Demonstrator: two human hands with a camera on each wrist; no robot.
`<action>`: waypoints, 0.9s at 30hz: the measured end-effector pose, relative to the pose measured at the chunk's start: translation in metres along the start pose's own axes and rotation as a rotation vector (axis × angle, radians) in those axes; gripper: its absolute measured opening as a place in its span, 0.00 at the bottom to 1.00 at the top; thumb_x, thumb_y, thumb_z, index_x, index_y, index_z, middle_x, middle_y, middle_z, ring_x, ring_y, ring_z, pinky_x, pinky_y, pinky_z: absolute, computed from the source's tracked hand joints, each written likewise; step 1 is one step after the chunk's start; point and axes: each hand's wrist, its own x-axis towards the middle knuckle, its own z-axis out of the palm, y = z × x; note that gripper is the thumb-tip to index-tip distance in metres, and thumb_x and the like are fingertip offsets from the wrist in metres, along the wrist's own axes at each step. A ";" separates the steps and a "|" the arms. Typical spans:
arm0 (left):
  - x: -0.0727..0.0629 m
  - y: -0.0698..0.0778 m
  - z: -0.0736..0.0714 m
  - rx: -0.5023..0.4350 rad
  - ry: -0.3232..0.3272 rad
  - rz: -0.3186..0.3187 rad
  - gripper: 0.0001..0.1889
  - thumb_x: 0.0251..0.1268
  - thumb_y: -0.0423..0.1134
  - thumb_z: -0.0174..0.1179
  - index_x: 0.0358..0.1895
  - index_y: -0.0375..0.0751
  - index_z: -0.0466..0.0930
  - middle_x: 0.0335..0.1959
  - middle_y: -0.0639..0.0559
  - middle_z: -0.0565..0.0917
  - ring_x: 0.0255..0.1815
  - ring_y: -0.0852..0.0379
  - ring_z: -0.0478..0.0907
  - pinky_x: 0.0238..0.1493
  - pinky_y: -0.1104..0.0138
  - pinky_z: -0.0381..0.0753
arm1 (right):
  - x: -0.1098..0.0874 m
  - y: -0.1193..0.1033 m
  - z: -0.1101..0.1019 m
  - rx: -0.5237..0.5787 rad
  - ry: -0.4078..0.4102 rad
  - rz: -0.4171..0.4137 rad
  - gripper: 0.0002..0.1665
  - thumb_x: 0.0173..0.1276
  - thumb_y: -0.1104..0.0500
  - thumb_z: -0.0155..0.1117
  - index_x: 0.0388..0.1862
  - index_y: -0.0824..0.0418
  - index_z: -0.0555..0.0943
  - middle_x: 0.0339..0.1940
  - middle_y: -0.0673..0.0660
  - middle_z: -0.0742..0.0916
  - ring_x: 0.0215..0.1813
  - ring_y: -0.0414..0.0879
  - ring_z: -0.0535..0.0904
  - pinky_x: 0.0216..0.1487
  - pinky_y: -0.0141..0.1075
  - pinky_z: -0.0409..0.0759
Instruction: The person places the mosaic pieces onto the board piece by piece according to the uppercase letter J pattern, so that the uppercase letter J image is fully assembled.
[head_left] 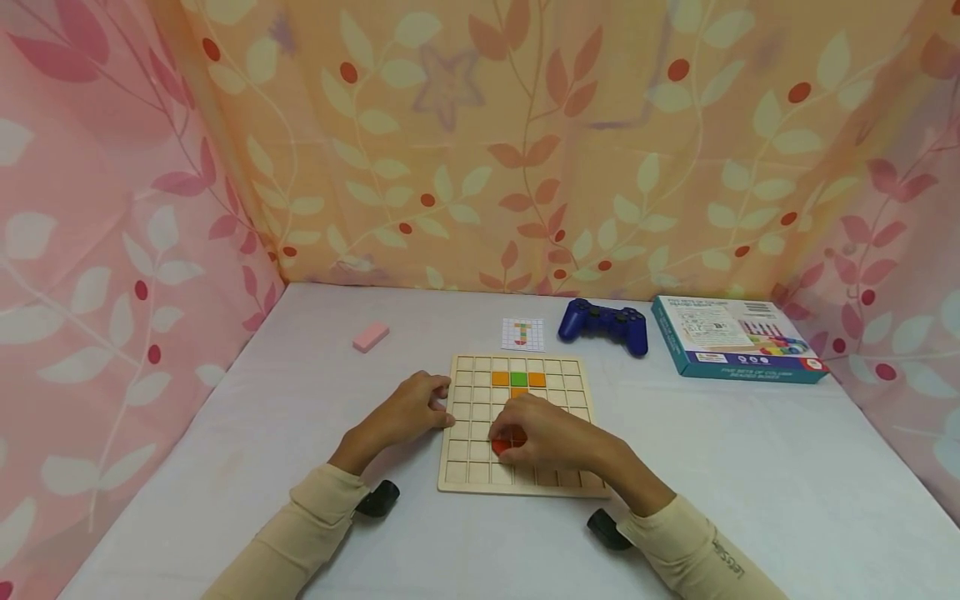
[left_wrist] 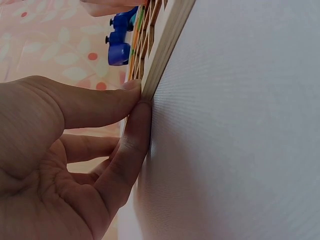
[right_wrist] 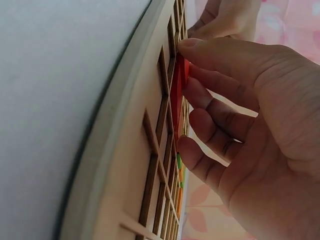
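Observation:
A square wooden grid board (head_left: 459, 473) lies on the white table. Its left edge is held by my left hand (head_left: 408, 406), with thumb and index finger pinching the rim in the left wrist view. Over the lower middle cells, my right hand (head_left: 558, 432) holds a red piece (right_wrist: 176, 92) between thumb and fingers, low against the grid. That hand partly hides the piece and the cells below the coloured tiles. Near the top, a green tile (head_left: 518, 379) sits between an orange tile (head_left: 500, 379) and another; one more orange tile is below it.
Behind the board lies a pattern card (head_left: 522, 334) with a coloured T-like figure. A blue game controller (head_left: 602, 325) and a teal-edged box (head_left: 738, 337) are to its right. A pink block (head_left: 371, 337) lies back left. Patterned cloth surrounds the table.

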 end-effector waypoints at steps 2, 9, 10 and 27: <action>0.000 0.000 0.000 0.001 0.000 0.002 0.24 0.60 0.29 0.77 0.57 0.26 0.79 0.47 0.41 0.78 0.44 0.52 0.76 0.48 0.60 0.78 | 0.001 -0.001 -0.001 -0.008 -0.005 0.006 0.11 0.68 0.54 0.78 0.48 0.53 0.91 0.41 0.42 0.86 0.48 0.41 0.75 0.53 0.36 0.76; 0.000 -0.001 0.000 -0.001 0.000 0.004 0.26 0.60 0.29 0.77 0.60 0.25 0.79 0.46 0.41 0.78 0.44 0.53 0.76 0.48 0.60 0.78 | 0.000 0.000 -0.003 0.009 -0.035 0.034 0.11 0.69 0.54 0.77 0.50 0.51 0.91 0.41 0.43 0.84 0.48 0.41 0.74 0.53 0.37 0.76; 0.000 -0.001 0.001 0.000 0.001 0.003 0.26 0.60 0.29 0.77 0.60 0.25 0.79 0.46 0.41 0.78 0.44 0.53 0.76 0.48 0.60 0.78 | 0.000 0.000 -0.003 0.011 -0.038 0.035 0.11 0.69 0.54 0.77 0.50 0.51 0.91 0.41 0.42 0.85 0.49 0.41 0.74 0.53 0.37 0.76; 0.000 0.003 0.003 0.003 -0.004 -0.018 0.27 0.60 0.29 0.77 0.61 0.26 0.78 0.46 0.42 0.78 0.43 0.53 0.75 0.45 0.63 0.77 | -0.016 0.005 -0.012 0.018 -0.008 0.060 0.14 0.68 0.55 0.76 0.52 0.52 0.91 0.46 0.44 0.87 0.51 0.42 0.76 0.58 0.42 0.78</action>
